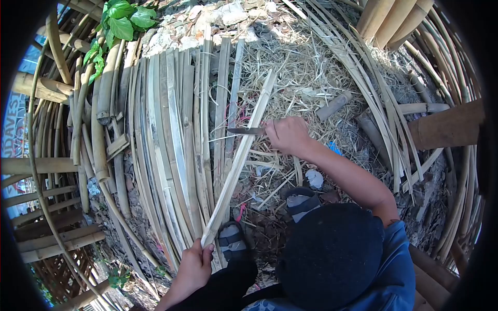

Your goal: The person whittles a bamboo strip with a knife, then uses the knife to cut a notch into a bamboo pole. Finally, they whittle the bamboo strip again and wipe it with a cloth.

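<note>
A long pale bamboo strip (233,173) runs slantwise up from the bottom middle of the head view. My left hand (193,265) is closed around its near end, thumb on top. In my right hand (288,136) is a knife (245,131), its dark narrow blade pointing left and lying across the upper part of the strip. The fingers wrap the handle and hide most of it. Left of the strip, a row of split bamboo slats (174,129) lies side by side on the ground, their lower ends close to my left hand.
Thin shavings (290,67) litter the ground beyond the knife. More long strips (358,78) lie at the right, near a short bamboo piece (333,105). Bamboo poles (39,166) form a frame at the left. A dark cap (329,256) and two sandalled feet (232,239) show below.
</note>
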{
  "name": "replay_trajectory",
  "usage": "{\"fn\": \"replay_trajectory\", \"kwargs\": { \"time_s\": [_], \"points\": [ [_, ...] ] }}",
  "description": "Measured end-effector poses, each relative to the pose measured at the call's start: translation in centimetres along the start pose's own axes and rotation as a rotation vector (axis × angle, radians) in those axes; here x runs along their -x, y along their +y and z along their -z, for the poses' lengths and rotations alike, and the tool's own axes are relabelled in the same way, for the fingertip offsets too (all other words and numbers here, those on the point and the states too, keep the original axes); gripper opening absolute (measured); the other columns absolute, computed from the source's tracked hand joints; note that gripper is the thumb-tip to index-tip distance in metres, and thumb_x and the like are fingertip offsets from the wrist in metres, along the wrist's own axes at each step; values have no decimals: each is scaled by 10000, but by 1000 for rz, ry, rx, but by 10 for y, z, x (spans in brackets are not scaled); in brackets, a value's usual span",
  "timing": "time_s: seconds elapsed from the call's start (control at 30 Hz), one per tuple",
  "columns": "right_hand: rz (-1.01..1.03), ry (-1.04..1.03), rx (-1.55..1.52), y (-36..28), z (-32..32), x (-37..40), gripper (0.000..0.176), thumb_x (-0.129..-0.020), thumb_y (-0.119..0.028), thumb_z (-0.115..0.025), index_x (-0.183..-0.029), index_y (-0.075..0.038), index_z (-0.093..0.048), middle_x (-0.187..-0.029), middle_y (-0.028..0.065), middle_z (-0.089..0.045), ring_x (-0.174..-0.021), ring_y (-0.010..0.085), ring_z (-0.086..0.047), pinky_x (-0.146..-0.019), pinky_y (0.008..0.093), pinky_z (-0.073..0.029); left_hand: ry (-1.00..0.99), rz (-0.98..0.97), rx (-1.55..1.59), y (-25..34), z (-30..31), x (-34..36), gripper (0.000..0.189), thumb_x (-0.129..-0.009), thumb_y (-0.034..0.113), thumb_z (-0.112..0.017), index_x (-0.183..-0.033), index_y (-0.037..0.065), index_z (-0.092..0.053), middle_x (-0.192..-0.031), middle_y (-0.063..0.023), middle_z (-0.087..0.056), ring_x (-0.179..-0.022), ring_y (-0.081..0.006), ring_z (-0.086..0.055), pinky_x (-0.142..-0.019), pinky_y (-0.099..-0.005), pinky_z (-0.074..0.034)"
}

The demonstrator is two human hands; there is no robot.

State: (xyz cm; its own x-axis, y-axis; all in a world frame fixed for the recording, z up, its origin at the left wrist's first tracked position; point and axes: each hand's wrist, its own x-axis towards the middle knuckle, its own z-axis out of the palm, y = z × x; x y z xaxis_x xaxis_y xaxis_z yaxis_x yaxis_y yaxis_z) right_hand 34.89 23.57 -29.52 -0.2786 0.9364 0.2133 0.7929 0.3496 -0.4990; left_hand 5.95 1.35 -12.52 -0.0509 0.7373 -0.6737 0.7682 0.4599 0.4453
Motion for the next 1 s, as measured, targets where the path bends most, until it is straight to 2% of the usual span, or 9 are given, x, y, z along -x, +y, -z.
{"fn": "replay_trajectory", "kwargs": {
  "time_s": [0.07,0.13,0.27,0.33,0.37,0.67,0.73,0.9,1.0],
  "points": [
    [15,27,-1,9,-1,-5,487,-957,-267,-456,-557,-35,-610,-478,182,-557,-427,375,-580,-473,503,-479,3,-3,-2,-3,0,0,194,-1011,115,-541,-954,-70,-526,-613,-219,-601,-584,-394,-650,-538,-433,-465],
    [49,51,57,16,-2,-5,475,-953,-265,-459,-565,-41,-615,-478,170,-562,-416,353,-581,-463,476,-486,-1,-26,35,-9,-2,2,195,-1031,145,-533,-984,-44,-541,-605,-100,-573,-500,-150,-527,-489,-344,-416],
    [103,32,39,31,-9,-5,466,-950,-264,-465,-570,-49,-627,-482,156,-573,-411,334,-582,-452,449,-488,-3,-9,58,-7,-1,7,208,-1036,151,-529,-971,-46,-537,-595,-88,-561,-502,-132,-511,-483,-335,-405],
    [166,124,50,39,-11,-13,457,-947,-265,-471,-577,-53,-635,-484,149,-579,-407,323,-582,-444,437,-490,-56,17,7,-9,0,2,239,-1018,133,-532,-1085,-95,-555,-654,-196,-639,-624,-360,-685,-585,-421,-507],
    [166,122,47,42,-13,-13,457,-947,-265,-471,-577,-53,-635,-484,149,-579,-407,323,-582,-444,437,-490,-57,20,6,-10,-1,4,239,-1018,133,-532,-1085,-95,-555,-654,-196,-639,-624,-360,-685,-585,-421,-507],
    [175,122,125,63,-8,-22,446,-946,-268,-466,-610,-36,-645,-512,171,-592,-446,333,-604,-480,453,-511,-32,18,20,-10,-1,3,244,-1022,147,-531,-1072,-91,-558,-646,-189,-640,-615,-339,-685,-586,-414,-512],
    [-29,116,202,103,-4,-37,479,-963,-285,-438,-622,-13,-636,-517,194,-580,-471,372,-606,-502,485,-504,-68,70,106,-21,-1,6,247,-1050,194,-520,-971,-40,-541,-617,-29,-534,-519,-88,-479,-484,-304,-397],
    [-1,124,227,87,57,-52,527,-997,-314,-392,-654,-3,-643,-572,227,-597,-550,417,-620,-591,522,-499,-3,92,212,-26,0,8,250,-1050,208,-529,-984,-32,-553,-639,6,-517,-537,-70,-454,-495,-274,-375],
    [-93,86,125,63,64,-45,585,-1028,-374,-362,-667,-13,-648,-577,226,-596,-565,423,-617,-616,511,-503,46,120,230,-25,2,5,255,-1038,181,-536,-972,-63,-573,-627,-92,-603,-545,-126,-556,-526,-321,-441]
  ]
}}
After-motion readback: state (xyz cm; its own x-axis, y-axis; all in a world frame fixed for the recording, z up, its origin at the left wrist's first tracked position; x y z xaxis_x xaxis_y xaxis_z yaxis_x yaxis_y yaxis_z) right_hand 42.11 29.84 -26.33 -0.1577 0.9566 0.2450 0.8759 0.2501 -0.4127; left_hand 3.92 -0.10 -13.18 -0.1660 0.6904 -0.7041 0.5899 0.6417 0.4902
